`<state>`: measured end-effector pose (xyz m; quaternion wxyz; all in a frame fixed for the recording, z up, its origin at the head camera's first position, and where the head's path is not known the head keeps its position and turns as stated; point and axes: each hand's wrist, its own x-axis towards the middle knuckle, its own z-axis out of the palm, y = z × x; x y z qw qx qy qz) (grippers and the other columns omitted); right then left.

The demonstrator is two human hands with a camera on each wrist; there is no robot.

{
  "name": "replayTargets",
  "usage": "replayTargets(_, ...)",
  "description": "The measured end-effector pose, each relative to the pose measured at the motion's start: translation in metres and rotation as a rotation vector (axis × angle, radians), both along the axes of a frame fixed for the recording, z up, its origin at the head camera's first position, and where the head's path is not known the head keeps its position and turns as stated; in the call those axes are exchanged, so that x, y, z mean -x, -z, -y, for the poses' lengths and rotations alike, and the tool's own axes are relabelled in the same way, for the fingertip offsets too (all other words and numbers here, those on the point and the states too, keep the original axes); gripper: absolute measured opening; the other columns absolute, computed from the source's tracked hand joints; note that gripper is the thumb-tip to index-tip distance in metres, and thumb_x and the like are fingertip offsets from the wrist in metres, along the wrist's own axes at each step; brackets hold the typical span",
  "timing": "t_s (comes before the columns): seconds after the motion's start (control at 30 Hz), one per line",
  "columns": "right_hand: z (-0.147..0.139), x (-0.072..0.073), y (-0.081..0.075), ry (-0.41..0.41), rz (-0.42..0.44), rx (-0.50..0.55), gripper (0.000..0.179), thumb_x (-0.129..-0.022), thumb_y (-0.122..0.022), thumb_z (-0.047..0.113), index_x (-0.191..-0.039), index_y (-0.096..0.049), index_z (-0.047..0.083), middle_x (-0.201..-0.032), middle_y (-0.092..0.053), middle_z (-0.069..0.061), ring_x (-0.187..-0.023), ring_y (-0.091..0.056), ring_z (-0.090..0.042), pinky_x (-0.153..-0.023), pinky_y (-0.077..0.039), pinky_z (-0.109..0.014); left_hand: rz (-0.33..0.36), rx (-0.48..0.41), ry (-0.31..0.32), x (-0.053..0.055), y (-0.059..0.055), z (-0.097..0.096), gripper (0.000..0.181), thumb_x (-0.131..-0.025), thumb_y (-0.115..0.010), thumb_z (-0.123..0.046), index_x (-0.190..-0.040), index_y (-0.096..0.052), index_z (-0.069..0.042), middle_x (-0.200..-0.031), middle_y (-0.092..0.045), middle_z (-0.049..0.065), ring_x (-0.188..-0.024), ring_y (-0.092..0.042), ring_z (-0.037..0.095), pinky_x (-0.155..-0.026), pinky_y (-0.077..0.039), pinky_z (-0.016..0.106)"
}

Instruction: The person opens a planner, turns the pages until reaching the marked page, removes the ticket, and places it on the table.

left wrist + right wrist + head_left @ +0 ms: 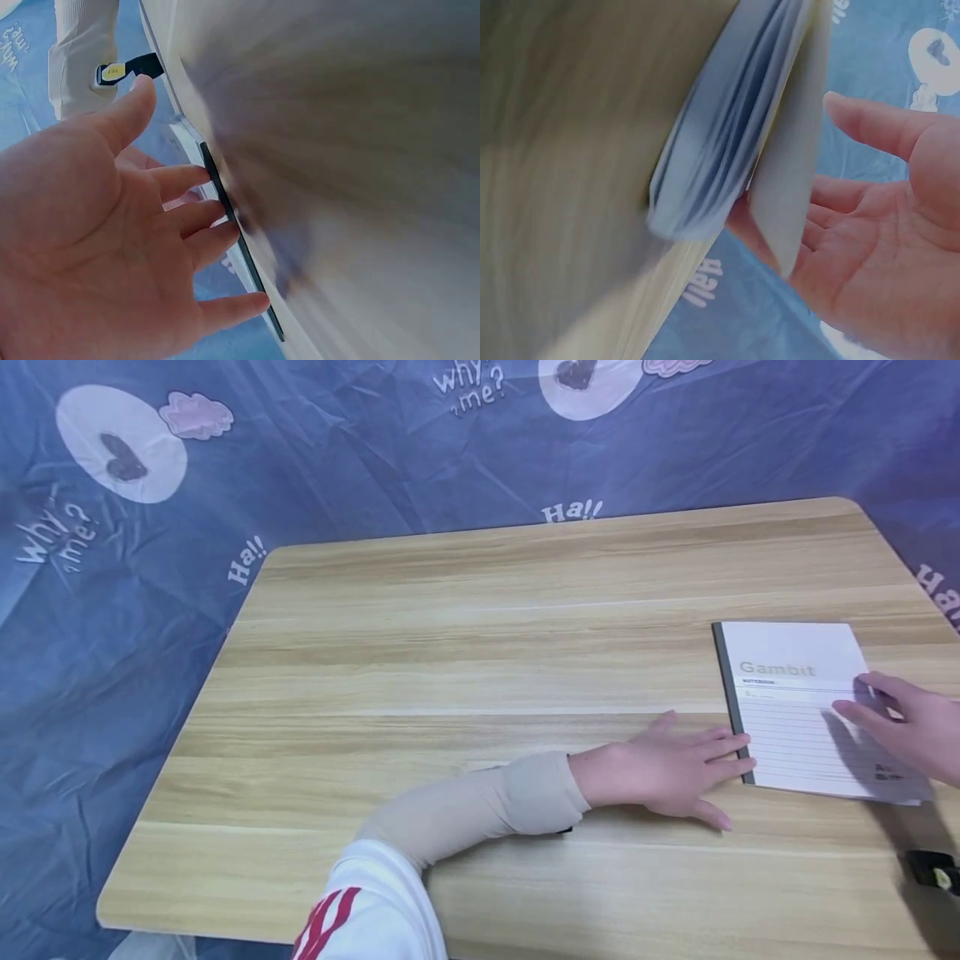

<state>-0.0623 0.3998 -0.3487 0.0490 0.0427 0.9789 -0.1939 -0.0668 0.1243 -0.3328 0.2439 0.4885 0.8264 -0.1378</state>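
A white notebook [795, 727] marked "Gambit", with a dark spine, lies at the right of the table. My left hand [675, 768] reaches across with its fingers spread, and some fingertips touch the spine [238, 247]. At the opposite edge, my right hand [911, 727] holds the front cover, thumb on the outer side and a finger behind it. In the right wrist view, the cover [787, 187] stands away from the loosely fanned pages [720, 127]. Part of the right hand's fingers is hidden behind the cover.
The light wood table [450, 660] has rounded corners. Blue printed cloth [360, 452] hangs behind and beside it. A black strap with a yellow-marked device [933, 870] shows near the right edge of the head view.
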Motion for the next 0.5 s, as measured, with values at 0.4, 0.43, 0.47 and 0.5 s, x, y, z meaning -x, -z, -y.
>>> replayTargets(0.4, 0.038, 0.007, -0.008, -0.137, 0.136, 0.094, 0.066, -0.103, -0.051, 0.034, -0.141, -0.032, -0.016, -0.134, -0.031, -0.048, -0.119, -0.033, -0.067, -0.092, -0.028, -0.073, 0.059, -0.062, -0.071, 0.004, 0.000, 0.056, 0.078, -0.093, -0.030, -0.071, -0.156, 0.001, -0.038, -0.160, 0.015, -0.017, -0.143, 0.017, 0.000, -0.119, 0.001, 0.046)
replayTargets(0.43, 0.042, 0.008, -0.008, -0.146, 0.136, 0.111, 0.065, -0.102, -0.051, 0.034, -0.141, -0.033, -0.015, -0.135, -0.031, -0.047, -0.120, -0.033, -0.066, -0.092, -0.028, -0.073, 0.061, -0.068, -0.076, 0.004, 0.000, 0.061, 0.078, -0.093, -0.031, -0.071, -0.157, 0.000, -0.037, -0.161, 0.014, -0.016, -0.143, 0.017, 0.000, -0.119, 0.001, 0.046)
replayTargets(0.47, 0.046, 0.008, -0.008, -0.155, 0.137, 0.122, 0.065, -0.102, -0.052, 0.034, -0.141, -0.034, -0.015, -0.136, -0.031, -0.047, -0.120, -0.033, -0.066, -0.092, -0.028, -0.073, 0.060, -0.072, -0.079, 0.004, -0.001, 0.066, 0.079, -0.093, -0.032, -0.071, -0.157, -0.001, -0.037, -0.161, 0.013, -0.016, -0.144, 0.016, 0.001, -0.119, 0.000, 0.046)
replayTargets(0.5, 0.050, 0.008, -0.008, -0.165, 0.134, 0.135, 0.064, -0.102, -0.053, 0.033, -0.141, -0.035, -0.014, -0.137, -0.031, -0.047, -0.120, -0.034, -0.066, -0.092, -0.029, -0.073, 0.061, -0.076, -0.084, 0.003, -0.002, 0.071, 0.079, -0.093, -0.033, -0.070, -0.157, -0.002, -0.036, -0.162, 0.012, -0.015, -0.144, 0.015, 0.001, -0.119, -0.001, 0.047)
